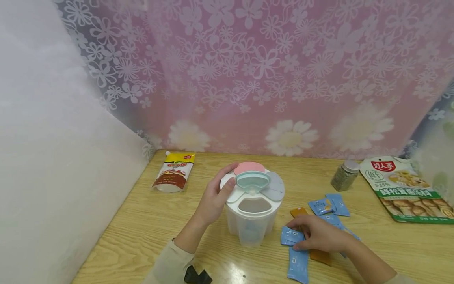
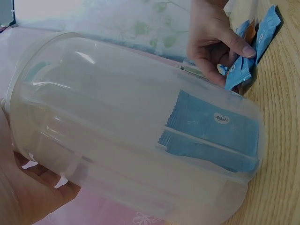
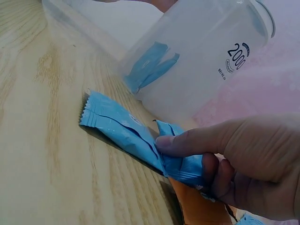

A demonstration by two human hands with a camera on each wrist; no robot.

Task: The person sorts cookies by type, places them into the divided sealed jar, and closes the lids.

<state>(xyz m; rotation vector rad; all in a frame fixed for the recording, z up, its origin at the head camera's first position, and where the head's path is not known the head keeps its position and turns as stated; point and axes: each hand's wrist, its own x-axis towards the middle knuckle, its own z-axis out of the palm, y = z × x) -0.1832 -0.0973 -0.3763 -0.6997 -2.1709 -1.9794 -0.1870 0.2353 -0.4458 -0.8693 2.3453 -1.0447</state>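
A clear, round storage container [image 1: 273, 223] stands on the table, with a white lid carrying pink, grey and teal flaps. Its teal flap [image 1: 252, 180] is raised over a front opening. My left hand [image 1: 213, 199] grips the container at its upper left side. Blue packets [image 2: 213, 129] lie at the bottom inside it. To the right of the container, my right hand [image 1: 322, 234] pinches a small blue packet [image 3: 183, 164] between thumb and fingers, low at the table. Another blue packet [image 3: 123, 127] lies against it, and an orange packet [image 3: 197, 204] sits beneath.
More blue packets [image 1: 330, 205] lie scattered behind the right hand. A spice jar [image 1: 345, 176] and a large green-and-white bag [image 1: 408, 189] are at the back right. At the back left lies a spouted pouch [image 1: 173, 173]. Near the front edge is a black object [image 1: 197, 275].
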